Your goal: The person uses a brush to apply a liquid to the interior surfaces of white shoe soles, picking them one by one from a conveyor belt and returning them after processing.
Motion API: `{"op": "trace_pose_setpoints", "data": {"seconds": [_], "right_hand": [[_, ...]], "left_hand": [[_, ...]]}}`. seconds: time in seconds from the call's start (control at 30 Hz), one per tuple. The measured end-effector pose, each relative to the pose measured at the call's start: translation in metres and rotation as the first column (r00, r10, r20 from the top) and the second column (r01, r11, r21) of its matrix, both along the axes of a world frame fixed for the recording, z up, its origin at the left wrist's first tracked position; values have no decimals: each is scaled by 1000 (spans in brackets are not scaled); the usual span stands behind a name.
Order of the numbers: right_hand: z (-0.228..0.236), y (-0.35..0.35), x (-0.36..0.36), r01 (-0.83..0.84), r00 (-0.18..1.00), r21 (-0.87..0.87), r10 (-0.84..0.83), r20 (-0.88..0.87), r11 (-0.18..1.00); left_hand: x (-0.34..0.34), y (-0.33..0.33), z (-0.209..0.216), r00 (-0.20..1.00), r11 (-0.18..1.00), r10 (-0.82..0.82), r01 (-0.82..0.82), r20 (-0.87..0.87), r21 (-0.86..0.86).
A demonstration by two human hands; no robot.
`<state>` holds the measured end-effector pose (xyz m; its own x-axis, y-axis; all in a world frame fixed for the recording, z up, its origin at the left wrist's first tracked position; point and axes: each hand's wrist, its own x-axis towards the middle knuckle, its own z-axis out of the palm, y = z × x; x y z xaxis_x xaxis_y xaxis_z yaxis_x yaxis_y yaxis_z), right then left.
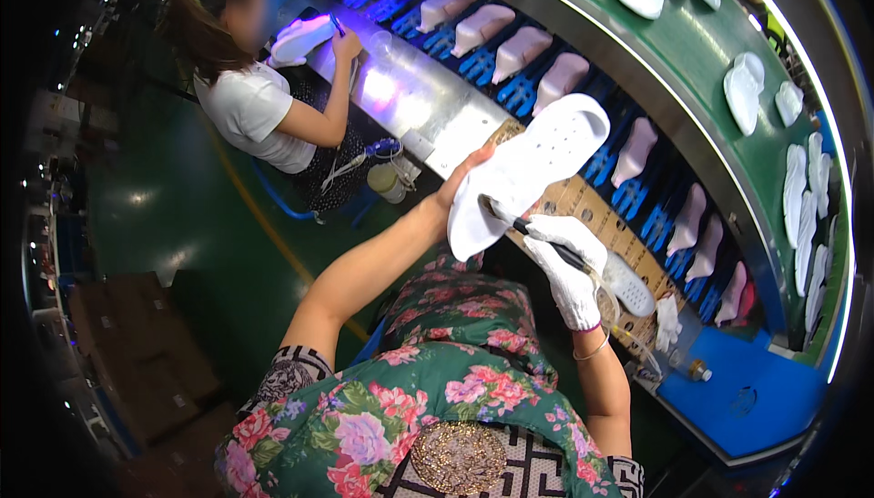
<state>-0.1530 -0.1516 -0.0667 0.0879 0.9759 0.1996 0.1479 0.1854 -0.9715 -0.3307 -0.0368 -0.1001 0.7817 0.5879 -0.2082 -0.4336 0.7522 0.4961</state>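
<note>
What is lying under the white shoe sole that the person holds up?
Under the white shoe sole shows a perforated brown cardboard sheet with another sole on it. The held sole and gloved right hand cover the sheet's near part.

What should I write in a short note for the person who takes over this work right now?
Left hand: bare, holds the white shoe sole up from below.
Right hand: in a white glove, holds a dark brush, tip on the sole's lower part.
Done: brushing is under way; how much is covered cannot be told.
Left: finish this sole. Another sole lies on the cardboard beside it.
</note>
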Motion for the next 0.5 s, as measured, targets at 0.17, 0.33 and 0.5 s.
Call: {"op": "trace_pose_setpoints", "data": {"seconds": [0.17, 0.33, 0.5], "right_hand": [[6, 33, 27, 189, 894, 307, -293, 339, 933], [8, 35, 16, 67, 802, 526, -359, 477, 848], [1, 2, -7, -183, 978, 41, 178, 107, 982]], "left_hand": [[-13, -30, -27, 1000, 987, -27, 29, 15, -156], [-13, -39, -23, 999, 983, -20, 15, -27, -180], [-22, -24, -17, 992, 992, 113, -116, -56, -56]]}}
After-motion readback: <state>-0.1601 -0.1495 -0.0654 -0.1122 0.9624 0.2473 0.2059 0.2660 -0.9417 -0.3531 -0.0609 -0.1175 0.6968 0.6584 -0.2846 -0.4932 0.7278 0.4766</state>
